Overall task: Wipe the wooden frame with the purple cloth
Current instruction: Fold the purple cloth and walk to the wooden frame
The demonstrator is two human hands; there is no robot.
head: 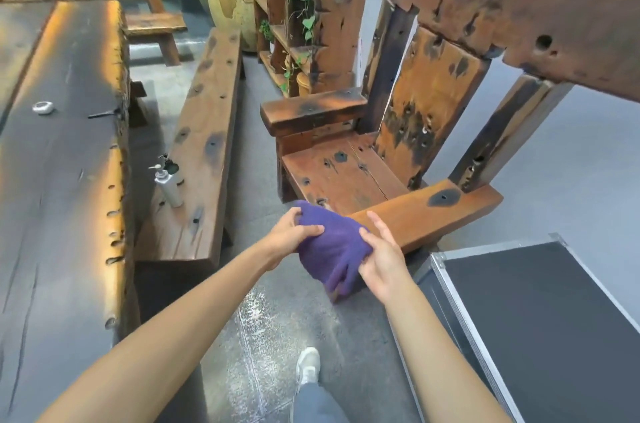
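Observation:
The purple cloth (330, 246) is bunched up in front of me, at the near end of the wooden frame's armrest (426, 214). My left hand (289, 235) grips its left side, thumb on top and fingers curled into the fabric. My right hand (381, 258) pinches the cloth's right edge, right beside the armrest's end. The wooden frame (433, 100) is a rough, dark-stained chair with a plank seat, slatted back and two thick armrests. The cloth hides the armrest's near tip.
A long wooden bench (204, 131) lies to the left with a white pump bottle (168, 185) standing on it. A big dark wooden table (59, 152) runs along the far left. A black flight case (540, 318) sits at the lower right. My shoe (308, 365) is on the grey floor.

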